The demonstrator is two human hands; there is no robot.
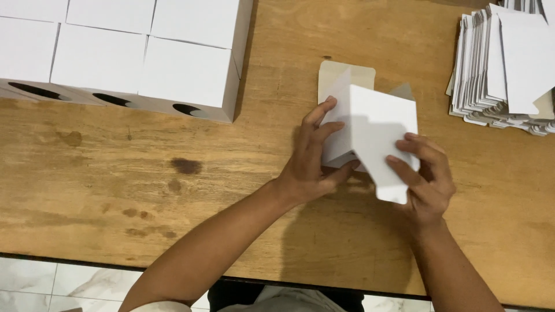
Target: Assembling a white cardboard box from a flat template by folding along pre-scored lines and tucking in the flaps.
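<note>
Far left, assembled white boxes sit packed edge to edge in a block at the back of the wooden tabletop, round cut-outs facing the person; probably kept close together to stay out of the working space. Centre, left hand grips the half-folded white carton, fingers spread up its left panel, thumb tucked under the lower edge, likely bracing that side square. Carton is raised off the tabletop, tilted, brown inner flap poking out behind. Right hand clamps its right lower panel, fingers curled over the face, thumb hidden behind. Far right, stack of flat carton blanks lies near the edge, well apart from both hands.
</note>
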